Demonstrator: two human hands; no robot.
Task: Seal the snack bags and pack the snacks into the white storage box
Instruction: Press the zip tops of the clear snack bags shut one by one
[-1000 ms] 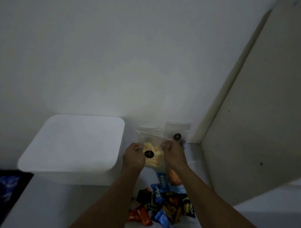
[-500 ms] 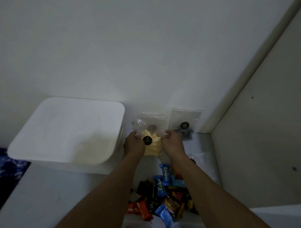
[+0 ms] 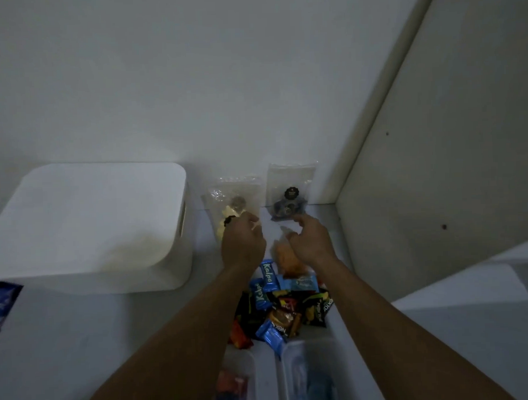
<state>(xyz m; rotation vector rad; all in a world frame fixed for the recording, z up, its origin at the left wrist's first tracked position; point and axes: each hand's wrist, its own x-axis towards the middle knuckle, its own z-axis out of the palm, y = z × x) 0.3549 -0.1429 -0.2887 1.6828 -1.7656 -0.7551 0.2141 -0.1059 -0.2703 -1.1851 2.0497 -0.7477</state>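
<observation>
A clear bag of yellow snacks (image 3: pixel 227 201) stands leaning against the wall, just right of the white storage box (image 3: pixel 87 224), whose lid is on. My left hand (image 3: pixel 243 242) covers the bag's lower right corner, fingers curled on it. My right hand (image 3: pixel 310 243) hovers with fingers apart over a clear bag of orange snacks (image 3: pixel 289 260) lying on the table. A third clear bag with dark snacks (image 3: pixel 289 196) leans on the wall beyond my right hand. Whether the bag tops are sealed is too dim to tell.
A pile of small wrapped candies (image 3: pixel 284 307) lies between my forearms. Two clear containers (image 3: pixel 310 374) stand at the near edge. A tall beige panel (image 3: pixel 435 164) closes off the right side. Something blue (image 3: pixel 3 304) shows at the far left.
The yellow bag, held up in both hands before, now stands against the wall. My right hand has come off it and moved right, over the orange bag.
</observation>
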